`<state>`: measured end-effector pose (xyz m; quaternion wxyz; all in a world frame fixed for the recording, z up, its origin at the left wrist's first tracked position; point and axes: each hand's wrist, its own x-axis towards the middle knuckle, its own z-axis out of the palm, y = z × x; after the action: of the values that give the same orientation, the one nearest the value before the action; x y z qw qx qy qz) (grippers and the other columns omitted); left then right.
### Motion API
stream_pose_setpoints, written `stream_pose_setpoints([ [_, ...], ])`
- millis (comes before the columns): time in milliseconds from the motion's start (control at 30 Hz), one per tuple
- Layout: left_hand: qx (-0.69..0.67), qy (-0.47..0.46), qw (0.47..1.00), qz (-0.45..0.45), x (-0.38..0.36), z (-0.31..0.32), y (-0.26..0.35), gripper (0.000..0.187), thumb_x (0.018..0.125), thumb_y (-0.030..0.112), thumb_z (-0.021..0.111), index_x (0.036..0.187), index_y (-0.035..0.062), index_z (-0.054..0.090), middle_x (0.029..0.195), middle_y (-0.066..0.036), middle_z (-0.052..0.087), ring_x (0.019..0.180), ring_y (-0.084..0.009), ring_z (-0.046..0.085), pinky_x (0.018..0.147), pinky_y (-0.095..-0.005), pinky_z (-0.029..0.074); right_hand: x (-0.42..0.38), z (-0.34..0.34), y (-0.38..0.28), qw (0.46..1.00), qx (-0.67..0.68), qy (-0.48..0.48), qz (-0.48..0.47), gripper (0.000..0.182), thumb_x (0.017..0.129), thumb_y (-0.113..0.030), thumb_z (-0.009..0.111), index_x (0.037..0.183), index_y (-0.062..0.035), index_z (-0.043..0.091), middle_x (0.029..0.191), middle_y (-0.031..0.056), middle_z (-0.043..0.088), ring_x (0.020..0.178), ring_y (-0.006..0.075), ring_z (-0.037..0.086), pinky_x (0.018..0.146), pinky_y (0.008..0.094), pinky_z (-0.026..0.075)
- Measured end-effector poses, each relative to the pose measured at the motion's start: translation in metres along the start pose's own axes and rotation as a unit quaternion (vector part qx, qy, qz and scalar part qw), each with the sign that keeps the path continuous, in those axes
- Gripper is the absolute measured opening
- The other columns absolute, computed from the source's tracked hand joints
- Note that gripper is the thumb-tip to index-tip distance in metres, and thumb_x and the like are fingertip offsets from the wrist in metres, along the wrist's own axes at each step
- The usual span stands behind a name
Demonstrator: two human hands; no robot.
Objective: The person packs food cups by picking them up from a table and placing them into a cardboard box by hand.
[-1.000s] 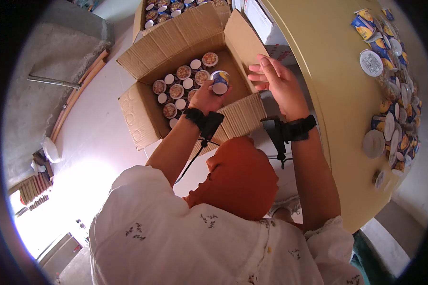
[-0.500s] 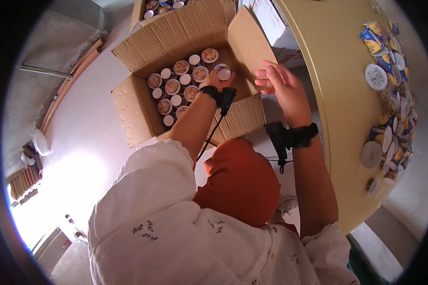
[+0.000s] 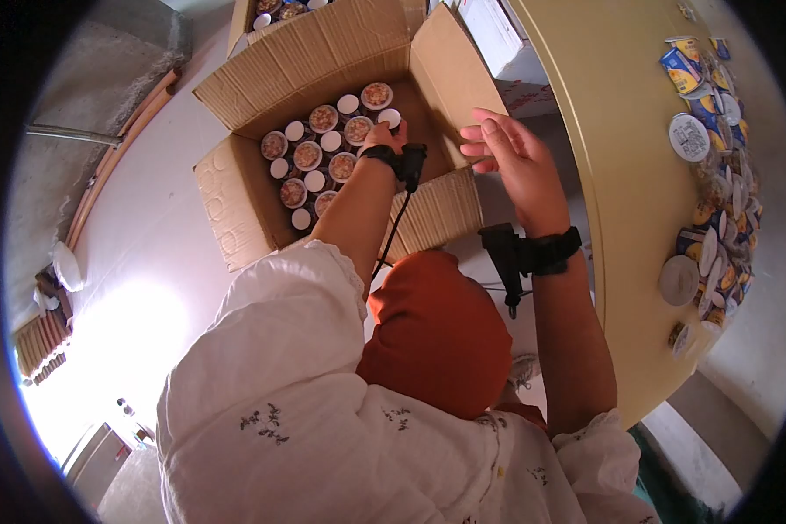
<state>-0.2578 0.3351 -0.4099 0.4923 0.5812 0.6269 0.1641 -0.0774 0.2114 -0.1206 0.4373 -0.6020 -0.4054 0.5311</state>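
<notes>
- Cardboard forms the open carton (image 3: 236,188), which is the landmark here; small sealed cups (image 3: 306,155) are packed inside it in close rows, some lid-up, some with white bases up.
- At the carton's far right corner the left hand (image 3: 384,138) is lowered onto a white-based cup (image 3: 389,117); the fingers seem to close round it, though the grip is partly hidden.
- Just right of the carton, the right hand (image 3: 515,162) is held open, fingers spread, near the raised flap (image 3: 450,74), holding nothing.
- Such a cup is judged light, thin-walled and easily dented; its smooth plastic may slip, so it is best taken round the rim or base, not by the foil lid.
- Further right, loose cups (image 3: 712,175) are heaped on the yellow counter (image 3: 620,175).
</notes>
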Motion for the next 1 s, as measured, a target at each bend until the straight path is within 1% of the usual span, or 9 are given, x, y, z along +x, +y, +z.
stream_pose_setpoints([
  [300,-0.028,0.012,1.0,-0.003,0.018,0.013,-0.03,0.028,0.095,0.017,0.049,0.116,0.0003,0.055,0.11,-0.019,0.063,0.1,-0.0333,0.064,0.079,-0.0437,0.058,-0.004,-0.005,-0.012,1.0,-0.008,0.006,-0.014,0.039,0.102,-0.03,0.049,0.127,-0.0019,0.056,0.109,0.01,0.067,0.093,0.0148,0.066,0.076,0.0261,0.051],
  [433,-0.071,0.007,0.993,0.096,0.041,0.015,-0.074,0.029,0.094,0.021,0.052,0.116,0.0035,0.055,0.105,-0.021,0.064,0.095,-0.0374,0.066,0.077,-0.0436,0.056,-0.009,-0.01,-0.013,1.0,0.006,0.018,-0.019,0.041,0.102,-0.032,0.049,0.129,-0.0013,0.055,0.11,0.0087,0.067,0.095,0.0154,0.066,0.079,0.0264,0.05],
  [467,-0.372,-0.049,0.923,-0.09,0.033,0.015,-0.059,0.027,0.094,0.022,0.05,0.105,-0.0008,0.057,0.103,-0.024,0.064,0.096,-0.0384,0.065,0.079,-0.0445,0.056,-0.01,-0.011,-0.013,0.999,0.006,0.027,-0.02,0.041,0.102,-0.032,0.049,0.129,-0.0013,0.055,0.11,0.0087,0.067,0.095,0.0154,0.066,0.079,0.0264,0.05],
  [500,-0.628,0.02,0.727,-0.278,-0.031,-0.017,0.038,0.031,0.094,0.023,0.047,0.094,-0.0051,0.058,0.102,-0.027,0.064,0.097,-0.0393,0.064,0.081,-0.0454,0.055,-0.012,-0.012,-0.014,0.999,0.023,0.026,-0.023,0.041,0.101,-0.032,0.049,0.128,-0.0017,0.055,0.11,0.0088,0.067,0.095,0.0152,0.066,0.078,0.0262,0.05],
  [533,-0.497,-0.029,0.849,-0.178,-0.06,-0.028,0.054,0.029,0.096,0.018,0.043,0.106,-0.007,0.053,0.112,-0.026,0.059,0.106,-0.0372,0.06,0.089,-0.0452,0.052,-0.015,-0.015,-0.015,0.998,0.039,0.029,-0.028,0.04,0.101,-0.032,0.05,0.127,-0.0022,0.056,0.109,0.0088,0.067,0.095,0.015,0.066,0.077,0.026,0.05],
  [600,-0.515,-0.08,0.844,-0.126,-0.065,-0.037,0.058,0.03,0.099,0.014,0.038,0.117,-0.0074,0.05,0.123,-0.024,0.055,0.114,-0.0341,0.055,0.098,-0.0444,0.047,-0.022,-0.017,-0.014,0.998,0.044,0.033,-0.035,0.038,0.101,-0.031,0.051,0.126,-0.0026,0.056,0.107,0.0089,0.068,0.094,0.0148,0.066,0.076,0.026,0.051],
  [667,-0.669,-0.107,0.709,-0.196,-0.061,-0.04,0.065,0.027,0.097,0.015,0.042,0.114,-0.0045,0.051,0.113,-0.021,0.059,0.108,-0.0322,0.058,0.097,-0.0445,0.048,-0.031,-0.02,-0.016,0.997,0.043,0.027,-0.058,0.036,0.1,-0.028,0.052,0.126,-0.0034,0.057,0.104,0.0093,0.069,0.094,0.0144,0.066,0.075,0.0263,0.052],
  [700,-0.68,-0.13,0.694,-0.2,-0.073,-0.042,0.079,0.025,0.095,0.015,0.047,0.112,-0.0031,0.05,0.103,-0.018,0.062,0.102,-0.0312,0.06,0.095,-0.0453,0.049,-0.035,-0.022,-0.018,0.996,0.033,0.033,-0.077,0.034,0.1,-0.026,0.053,0.126,-0.0036,0.057,0.103,0.0097,0.069,0.093,0.0142,0.065,0.075,0.0266,0.052],
  [1000,-0.551,-0.366,0.75,-0.036,-0.242,-0.08,0.279,0.033,0.1,0.019,0.044,0.126,0.0016,0.052,0.126,-0.016,0.058,0.119,-0.0273,0.054,0.102,-0.0413,0.043,-0.132,-0.056,-0.066,0.98,0.074,0.103,-0.155,0.034,0.098,-0.019,0.055,0.122,0.0045,0.055,0.105,0.0118,0.067,0.089,0.0141,0.065,0.076,0.0272,0.053],
])
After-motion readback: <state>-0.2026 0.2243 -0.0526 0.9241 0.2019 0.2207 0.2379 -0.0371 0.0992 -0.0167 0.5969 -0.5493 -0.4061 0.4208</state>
